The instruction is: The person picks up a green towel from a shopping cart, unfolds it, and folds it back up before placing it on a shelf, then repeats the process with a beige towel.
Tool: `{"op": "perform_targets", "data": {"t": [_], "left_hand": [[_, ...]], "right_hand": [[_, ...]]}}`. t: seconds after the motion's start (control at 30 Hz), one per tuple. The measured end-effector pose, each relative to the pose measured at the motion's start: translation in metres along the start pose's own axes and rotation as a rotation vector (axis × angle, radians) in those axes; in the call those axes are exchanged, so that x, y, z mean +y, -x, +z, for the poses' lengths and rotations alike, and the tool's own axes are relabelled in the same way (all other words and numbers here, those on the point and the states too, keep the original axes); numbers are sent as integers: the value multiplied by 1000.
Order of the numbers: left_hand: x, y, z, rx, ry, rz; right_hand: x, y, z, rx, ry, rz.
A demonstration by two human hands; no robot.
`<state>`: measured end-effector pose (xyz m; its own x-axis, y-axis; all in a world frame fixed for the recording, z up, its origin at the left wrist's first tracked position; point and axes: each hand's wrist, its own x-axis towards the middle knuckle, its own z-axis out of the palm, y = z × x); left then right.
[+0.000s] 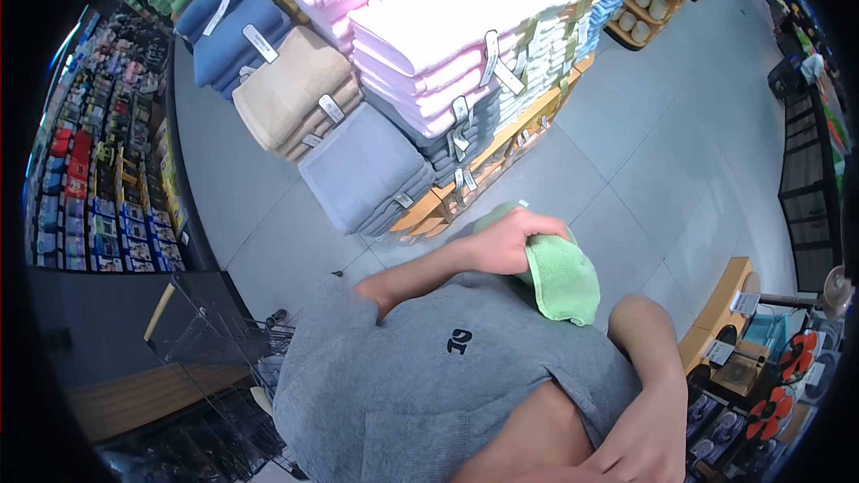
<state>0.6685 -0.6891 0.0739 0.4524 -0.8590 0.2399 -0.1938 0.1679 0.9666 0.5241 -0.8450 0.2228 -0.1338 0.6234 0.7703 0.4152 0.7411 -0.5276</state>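
Observation:
My left hand (519, 241) is closed around a light green towel (565, 282), which hangs folded in front of my grey shirt. Part of the towel shows behind the knuckles; the rest is hidden by the hand. My right hand (642, 443) is raised close to my collar at the lower edge of the view, its arm bent at the elbow. Its fingers look curled in, but the tips are cut off, so what they hold or touch cannot be seen. Ahead of me stand stacks of folded towels: pink ones (420, 58), beige ones (291, 89) and grey-blue ones (362, 165), many with white tags.
A wooden display stand (425, 215) carries the stacks. At lower left is a wire shopping cart (215, 331), with packed shelves (98, 179) beyond it. A wooden-edged display (720, 313) stands on the right. Grey tiled floor (653, 143) runs between them.

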Motion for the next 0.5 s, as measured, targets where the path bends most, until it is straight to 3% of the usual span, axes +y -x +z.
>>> {"op": "perform_targets", "data": {"t": [0.2,0.37,0.5], "left_hand": [[-2,-27,-8,6,1,-1],[-1,-56,-12,127,-95,53],[4,-87,-6,285,-170,73]], "right_hand": [[-10,17,-38,-134,55,-172],[-37,54,-77,-189,227,-423],[-71,93,-111,-176,-202,-347]]}}
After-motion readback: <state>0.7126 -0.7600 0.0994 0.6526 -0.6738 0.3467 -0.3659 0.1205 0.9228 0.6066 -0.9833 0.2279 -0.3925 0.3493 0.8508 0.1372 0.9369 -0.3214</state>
